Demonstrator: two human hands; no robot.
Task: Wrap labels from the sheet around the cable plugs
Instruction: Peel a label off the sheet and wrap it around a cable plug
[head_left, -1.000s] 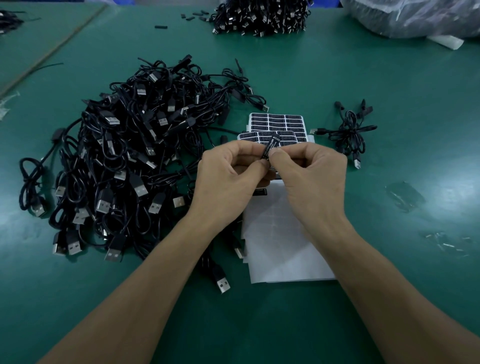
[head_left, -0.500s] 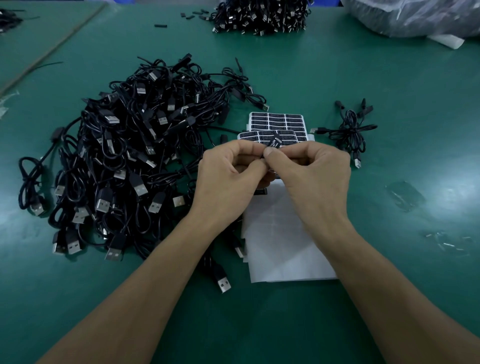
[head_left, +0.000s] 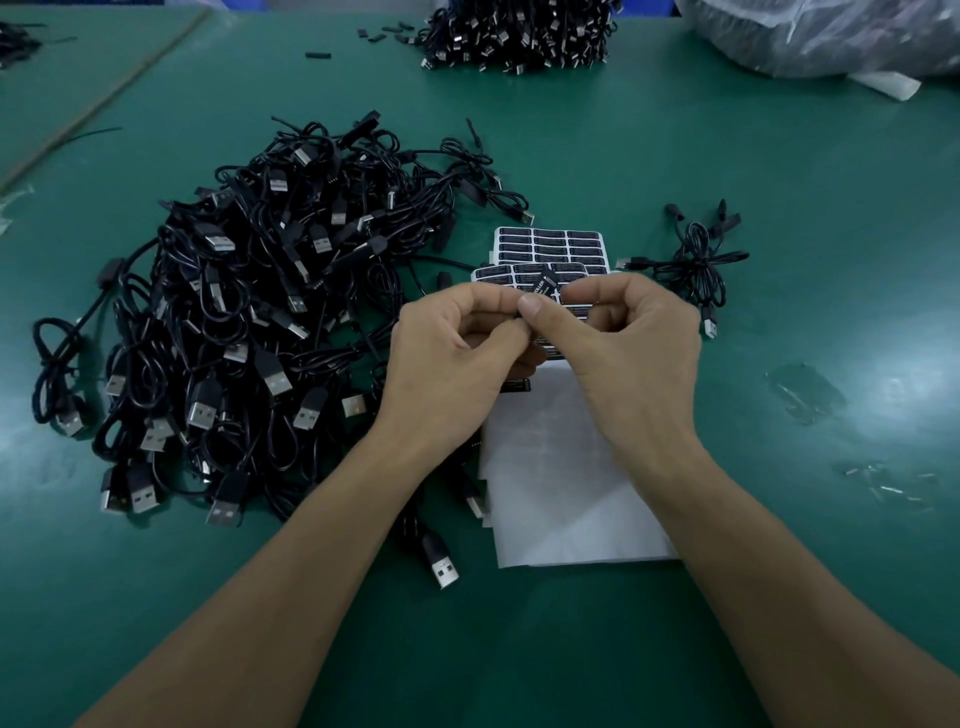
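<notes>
My left hand (head_left: 457, 358) and my right hand (head_left: 628, 353) meet over the label sheet (head_left: 550, 247), which carries rows of black labels. Between the fingertips of both hands sits a small black cable plug with a black label (head_left: 543, 285) partly folded round it. My right thumb presses on the label while my left fingers pinch the plug. That cable runs down under my left wrist to its USB end (head_left: 441, 569). Blank white backing sheets (head_left: 561, 499) lie beneath my hands.
A big tangle of black USB cables (head_left: 249, 332) fills the left of the green table. A small bundle of cables (head_left: 696, 265) lies to the right of the sheet. Another cable stack (head_left: 519, 31) and a plastic bag (head_left: 831, 31) sit at the far edge.
The label stood up between my fingertips; now it lies lower and is folded further round the plug. My right thumb has slid left over it. Both hands stay in place.
</notes>
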